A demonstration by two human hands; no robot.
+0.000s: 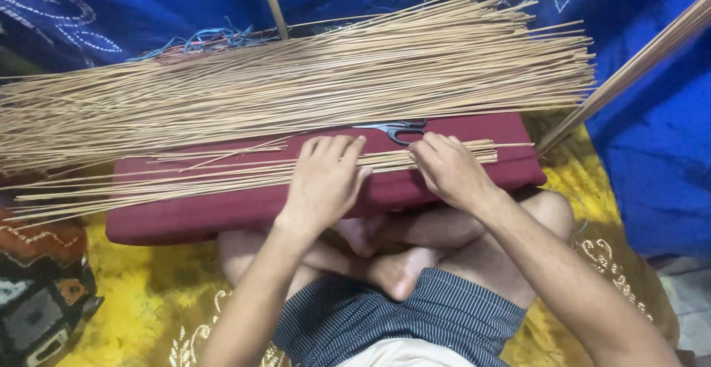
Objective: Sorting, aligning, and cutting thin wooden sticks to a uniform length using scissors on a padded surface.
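So the thin tan sticks (222,178) under the hands are long, straight and pale straw-coloured, lying side by side in a loose flat row along the near half of a dark red cushion (474,178), running left to right and sticking out well past its left edge. The cushion sits across the person's crossed bare legs. Left hand (324,182) is palm down, fingers together and pointing away, pressed flat on the row near the middle of the cushion, so it's pinning the sticks rather than wrapping around them. Right hand (448,168) is just beside it toward the right end, knuckles up, fingertips curled down onto the ends of the same row, looks like a pinch on a few of them, but I can't tell exactly how many it has. Two hands, both on that one row. Behind them, along the far edge of the cushion, there's one much bigger heap of the same sticks (311,78), fanned out and way too many to count. One pair of scissors (396,128) with dark handles lies between the heap and the row, just beyond the right hand's fingers. One thicker wooden rod (272,2) leans up at the back, and a tight bundle of sticks (637,63) runs off to the upper right corner. Blue patterned cloth (652,152) behind, yellow blanket (141,293) underneath.
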